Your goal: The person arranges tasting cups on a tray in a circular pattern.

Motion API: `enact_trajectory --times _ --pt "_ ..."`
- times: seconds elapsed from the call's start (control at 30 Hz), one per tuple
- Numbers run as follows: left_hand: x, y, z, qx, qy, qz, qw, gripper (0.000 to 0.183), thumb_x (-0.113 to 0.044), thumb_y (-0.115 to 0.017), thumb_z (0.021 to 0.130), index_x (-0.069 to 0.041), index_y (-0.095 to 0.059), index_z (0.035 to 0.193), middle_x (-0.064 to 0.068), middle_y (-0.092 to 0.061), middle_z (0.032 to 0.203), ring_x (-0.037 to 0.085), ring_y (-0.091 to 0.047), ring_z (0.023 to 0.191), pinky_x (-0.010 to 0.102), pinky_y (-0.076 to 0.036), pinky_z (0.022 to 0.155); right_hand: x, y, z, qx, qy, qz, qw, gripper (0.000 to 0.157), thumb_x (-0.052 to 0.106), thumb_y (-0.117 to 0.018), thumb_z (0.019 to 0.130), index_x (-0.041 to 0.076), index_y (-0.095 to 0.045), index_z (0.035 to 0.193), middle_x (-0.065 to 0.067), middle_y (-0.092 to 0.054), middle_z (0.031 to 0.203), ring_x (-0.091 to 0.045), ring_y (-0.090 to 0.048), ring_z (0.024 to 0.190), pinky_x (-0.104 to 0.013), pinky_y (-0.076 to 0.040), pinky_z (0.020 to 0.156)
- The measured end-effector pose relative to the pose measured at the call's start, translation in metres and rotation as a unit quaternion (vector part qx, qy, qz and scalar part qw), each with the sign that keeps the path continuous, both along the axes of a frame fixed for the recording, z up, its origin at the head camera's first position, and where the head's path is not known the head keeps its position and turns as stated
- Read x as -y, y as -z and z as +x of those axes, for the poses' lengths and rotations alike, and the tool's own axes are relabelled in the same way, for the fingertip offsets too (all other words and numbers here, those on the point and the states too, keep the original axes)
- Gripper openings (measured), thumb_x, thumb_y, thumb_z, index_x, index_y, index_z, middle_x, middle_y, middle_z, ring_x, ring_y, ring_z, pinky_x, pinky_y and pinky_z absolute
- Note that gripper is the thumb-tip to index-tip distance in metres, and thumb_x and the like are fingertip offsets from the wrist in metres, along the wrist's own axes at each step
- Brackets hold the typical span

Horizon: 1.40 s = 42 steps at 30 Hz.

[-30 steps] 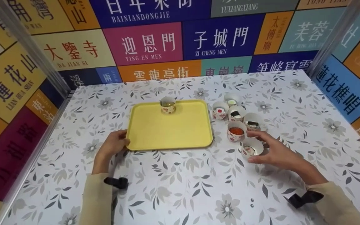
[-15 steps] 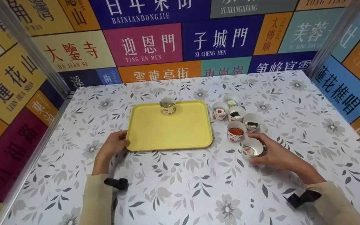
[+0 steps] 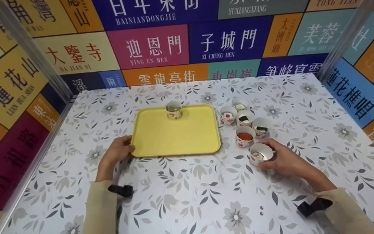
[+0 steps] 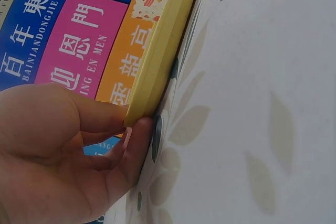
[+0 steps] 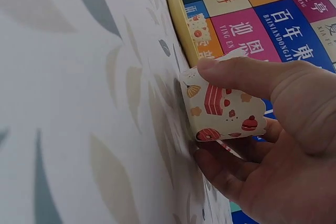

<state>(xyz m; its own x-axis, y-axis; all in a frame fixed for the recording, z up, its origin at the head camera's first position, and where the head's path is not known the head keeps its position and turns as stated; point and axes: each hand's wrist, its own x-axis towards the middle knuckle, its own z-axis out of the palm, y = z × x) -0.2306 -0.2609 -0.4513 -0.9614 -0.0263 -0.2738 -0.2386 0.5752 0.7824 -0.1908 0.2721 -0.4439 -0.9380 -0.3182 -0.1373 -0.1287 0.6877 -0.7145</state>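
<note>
My left hand (image 3: 118,150) pinches the near left corner of a yellow tray (image 3: 177,136), with the thumb above the rim and fingers at its underside in the left wrist view. On the tray's far side stands one printed paper baking cup (image 3: 174,113) with something greenish in it. My right hand (image 3: 284,158) grips another paper baking cup (image 5: 223,103) between thumb and fingers, close over the table, right of the tray. This cup has scalloped edges and a cake print; a small pale and reddish item shows inside it.
Several more paper cups stand close together right of the tray: one with an orange-red filling (image 3: 245,138), others with white and black pieces (image 3: 245,119). A floral cloth (image 3: 187,195) covers the table. Panels with printed signs (image 3: 156,45) enclose the back and sides.
My right hand has closed round the near cup, which has shifted slightly left. My left hand and the tray have stayed in place.
</note>
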Motion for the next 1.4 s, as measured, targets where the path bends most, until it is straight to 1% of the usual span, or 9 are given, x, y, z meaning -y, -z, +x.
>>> enact_trajectory --times 0.17,0.33,0.57,0.73,0.87,1.0,1.13,1.3,1.4 --pt "-0.001 -0.002 0.000 -0.003 0.002 -0.005 1.0000 0.055 0.000 -0.048 0.096 0.006 -0.040 0.150 0.028 -0.057 0.138 0.021 -0.064 0.098 0.024 -0.052 0.075 0.003 -0.004 0.001 0.009 0.002 -0.008 1.000 0.078 0.035 -0.084 0.079 0.013 -0.046 0.144 -0.017 -0.062 0.126 -0.026 -0.061 0.106 -0.033 -0.049 0.084" --pt "0.000 -0.002 0.000 -0.008 0.008 0.000 0.9999 0.055 0.000 -0.047 0.096 0.006 -0.039 0.150 0.029 -0.056 0.138 0.021 -0.064 0.096 0.024 -0.052 0.074 0.006 -0.010 0.003 0.012 0.012 -0.008 1.000 0.080 0.039 -0.084 0.079 0.015 -0.046 0.144 -0.019 -0.056 0.138 -0.035 -0.057 0.119 -0.039 -0.047 0.091" --pt "0.001 0.000 0.001 -0.008 0.011 0.000 0.9999 0.055 0.000 -0.047 0.097 0.006 -0.038 0.150 0.029 -0.054 0.141 0.025 -0.064 0.104 0.025 -0.053 0.076 0.014 -0.015 0.006 -0.003 0.003 -0.021 1.000 0.077 0.035 -0.084 0.080 0.013 -0.047 0.144 -0.019 -0.054 0.142 -0.036 -0.055 0.124 -0.045 -0.045 0.099" --pt "0.001 0.000 0.000 -0.006 0.011 0.005 0.9999 0.053 0.000 -0.047 0.098 0.006 -0.038 0.150 0.030 -0.053 0.142 0.028 -0.065 0.109 0.027 -0.056 0.078 0.022 -0.021 0.007 -0.008 0.004 -0.029 1.000 0.081 0.035 -0.084 0.080 0.014 -0.044 0.147 -0.019 -0.047 0.150 -0.041 -0.049 0.132 -0.053 -0.042 0.104" --pt "0.001 -0.001 -0.001 -0.002 0.004 0.003 1.0000 0.053 0.000 -0.047 0.098 0.005 -0.039 0.150 0.029 -0.053 0.142 0.028 -0.064 0.111 0.029 -0.056 0.081 0.030 -0.028 0.007 -0.006 0.008 -0.021 1.000 0.087 0.038 -0.083 0.080 0.012 -0.039 0.150 -0.022 -0.039 0.155 -0.046 -0.040 0.140 -0.061 -0.038 0.108" --pt "0.001 -0.001 -0.001 -0.001 0.001 0.000 1.0000 0.053 0.000 -0.048 0.097 0.005 -0.040 0.150 0.028 -0.054 0.141 0.027 -0.064 0.111 0.029 -0.056 0.082 0.039 -0.033 0.005 -0.006 0.008 -0.037 0.999 0.084 0.037 -0.083 0.081 0.011 -0.041 0.149 -0.021 -0.040 0.154 -0.046 -0.039 0.141 -0.062 -0.036 0.111" --pt "0.001 0.000 0.000 -0.005 0.001 0.002 1.0000 0.053 0.000 -0.048 0.097 0.006 -0.041 0.149 0.028 -0.056 0.139 0.026 -0.064 0.108 0.028 -0.056 0.080 0.048 -0.033 0.001 -0.016 0.009 -0.065 0.998 0.077 0.031 -0.084 0.081 0.011 -0.045 0.145 -0.017 -0.047 0.149 -0.040 -0.047 0.135 -0.052 -0.042 0.108" --pt "0.001 0.000 -0.001 -0.008 0.004 0.006 0.9999 0.053 0.000 -0.048 0.096 0.006 -0.042 0.149 0.028 -0.057 0.137 0.024 -0.064 0.105 0.027 -0.056 0.079 0.059 -0.030 -0.005 -0.038 0.016 -0.086 0.995 0.071 0.024 -0.085 0.080 0.011 -0.051 0.141 -0.014 -0.055 0.141 -0.028 -0.060 0.115 -0.021 -0.048 0.091" --pt "0.000 0.001 0.000 -0.003 0.000 0.007 1.0000 0.054 0.000 -0.049 0.096 0.005 -0.042 0.149 0.027 -0.057 0.137 0.025 -0.064 0.106 0.028 -0.056 0.081 0.065 -0.026 -0.007 -0.049 0.008 -0.101 0.994 0.070 0.020 -0.085 0.079 0.008 -0.052 0.140 -0.014 -0.052 0.145 -0.029 -0.061 0.114 -0.016 -0.049 0.087"
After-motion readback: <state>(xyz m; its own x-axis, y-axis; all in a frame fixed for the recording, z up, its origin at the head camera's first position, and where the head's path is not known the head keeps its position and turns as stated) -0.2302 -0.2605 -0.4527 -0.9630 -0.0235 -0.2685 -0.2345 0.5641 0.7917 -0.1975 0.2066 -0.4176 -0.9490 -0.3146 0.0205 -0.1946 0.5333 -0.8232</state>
